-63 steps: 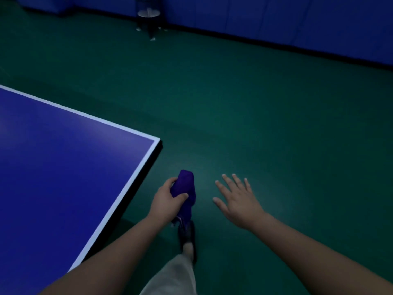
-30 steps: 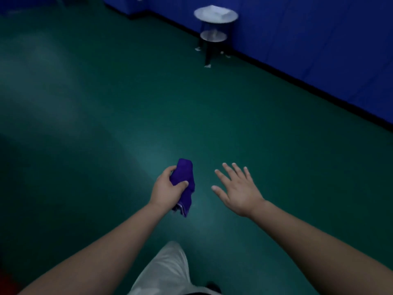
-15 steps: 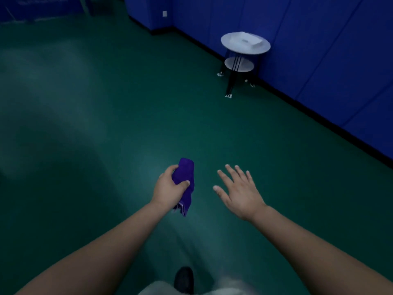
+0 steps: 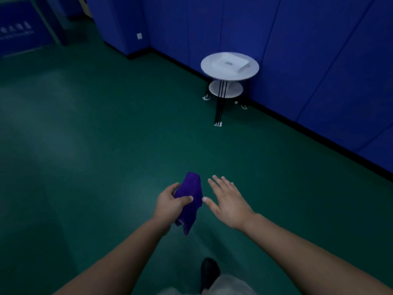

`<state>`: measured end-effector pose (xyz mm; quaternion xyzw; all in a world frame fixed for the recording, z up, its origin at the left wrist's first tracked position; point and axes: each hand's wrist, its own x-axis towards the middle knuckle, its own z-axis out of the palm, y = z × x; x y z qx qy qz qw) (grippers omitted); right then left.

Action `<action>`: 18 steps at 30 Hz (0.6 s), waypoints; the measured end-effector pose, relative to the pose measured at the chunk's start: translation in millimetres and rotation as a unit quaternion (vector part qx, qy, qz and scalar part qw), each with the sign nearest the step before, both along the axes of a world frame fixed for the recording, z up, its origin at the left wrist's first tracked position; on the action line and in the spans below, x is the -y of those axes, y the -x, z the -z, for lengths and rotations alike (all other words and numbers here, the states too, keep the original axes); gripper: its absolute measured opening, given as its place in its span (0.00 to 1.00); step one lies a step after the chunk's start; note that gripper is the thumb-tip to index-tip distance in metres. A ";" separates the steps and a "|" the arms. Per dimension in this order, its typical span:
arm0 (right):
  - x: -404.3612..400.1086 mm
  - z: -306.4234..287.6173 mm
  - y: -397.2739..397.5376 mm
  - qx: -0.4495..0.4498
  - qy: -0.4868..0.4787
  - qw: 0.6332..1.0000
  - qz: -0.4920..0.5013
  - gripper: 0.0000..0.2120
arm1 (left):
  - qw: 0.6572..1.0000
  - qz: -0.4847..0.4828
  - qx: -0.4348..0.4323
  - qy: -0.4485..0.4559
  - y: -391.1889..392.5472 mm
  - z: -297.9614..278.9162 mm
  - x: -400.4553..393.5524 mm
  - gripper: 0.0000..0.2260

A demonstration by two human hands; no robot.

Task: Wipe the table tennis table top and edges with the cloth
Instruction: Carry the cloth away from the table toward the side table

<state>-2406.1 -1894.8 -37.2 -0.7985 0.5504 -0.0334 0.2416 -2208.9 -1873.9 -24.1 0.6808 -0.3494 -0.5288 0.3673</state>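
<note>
Left hand (image 4: 170, 204) grip closed round purple cloth (image 4: 190, 199), cloth bunched, tail hanging below fist over green floor (image 4: 95, 145). Right hand (image 4: 228, 202) just beside, grip wide, fingers spread, empty. White round side table (image 4: 229, 66) far right against blue wall (image 4: 297, 50).

Dim, bluish light; pale glare patches on the glossy dark-green floor (image 4: 63, 145); wide-angle bending at edges, slightly soft detail.
</note>
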 end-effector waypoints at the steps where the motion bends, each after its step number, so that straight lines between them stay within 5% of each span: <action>1: 32.2 -4.9 -2.6 0.029 -0.013 0.999 -0.003 0.35 | 0.999 -0.007 -0.030 -0.013 -0.5 -3.9 30.1 0.24; 6: 187.8 -21.2 -16.5 0.143 -0.080 0.987 -0.005 0.33 | 0.990 0.019 -0.126 -0.057 -2.8 -18.4 170.0 0.23; 14: 437.5 -2.0 -36.3 0.190 -0.111 0.975 0.031 0.29 | 0.977 0.062 -0.191 -0.064 -22.6 10.8 427.7 0.16; 18: 557.1 -7.4 -36.0 0.229 -0.128 0.960 0.094 0.14 | 0.976 0.069 -0.198 -0.062 -26.8 15.1 555.3 0.15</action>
